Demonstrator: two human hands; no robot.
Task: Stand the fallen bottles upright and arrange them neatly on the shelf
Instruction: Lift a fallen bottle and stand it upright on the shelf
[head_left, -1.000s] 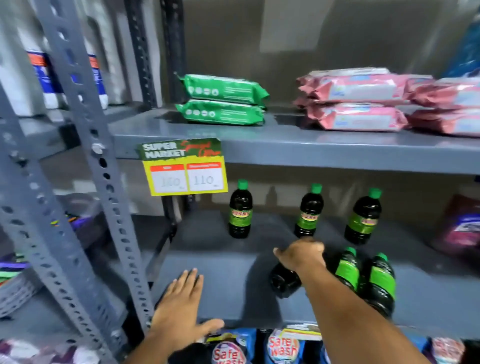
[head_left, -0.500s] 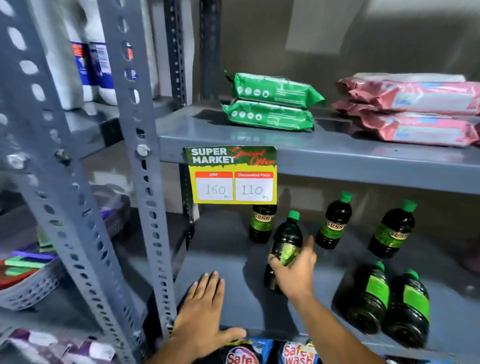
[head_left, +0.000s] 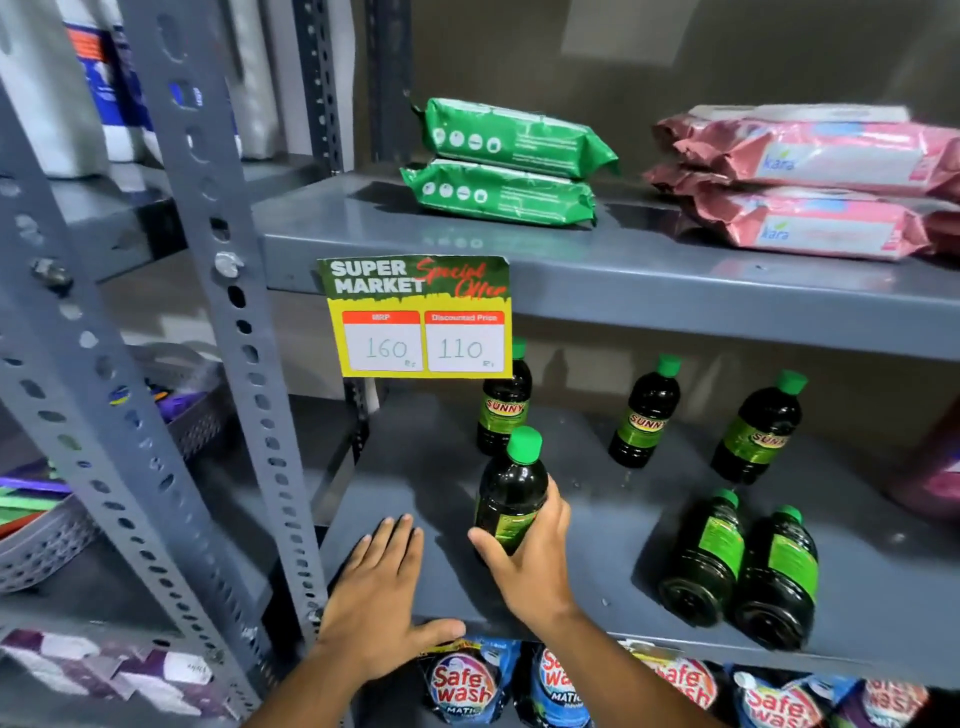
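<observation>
My right hand (head_left: 530, 561) grips a dark bottle with a green cap and green label (head_left: 511, 491), held upright at the front left of the grey shelf (head_left: 597, 525). My left hand (head_left: 379, 587) lies flat and open on the shelf's front edge, just left of it. Three matching bottles stand upright along the back: one behind the held bottle (head_left: 503, 402), one in the middle (head_left: 645, 413), one to the right (head_left: 759, 428). Two more bottles lie on their sides at the front right, side by side, bases toward me (head_left: 709, 558) (head_left: 779, 577).
A yellow price tag (head_left: 418, 317) hangs from the upper shelf, which carries green packs (head_left: 506, 163) and pink packs (head_left: 810, 182). A perforated steel upright (head_left: 234, 364) stands at the left. Detergent pouches (head_left: 462, 683) sit below. A pink pack (head_left: 930, 467) is at the far right.
My right hand picked a fallen bottle off the shelf, turned it upright and carried it left toward the front. My left hand stayed flat on the shelf edge.
</observation>
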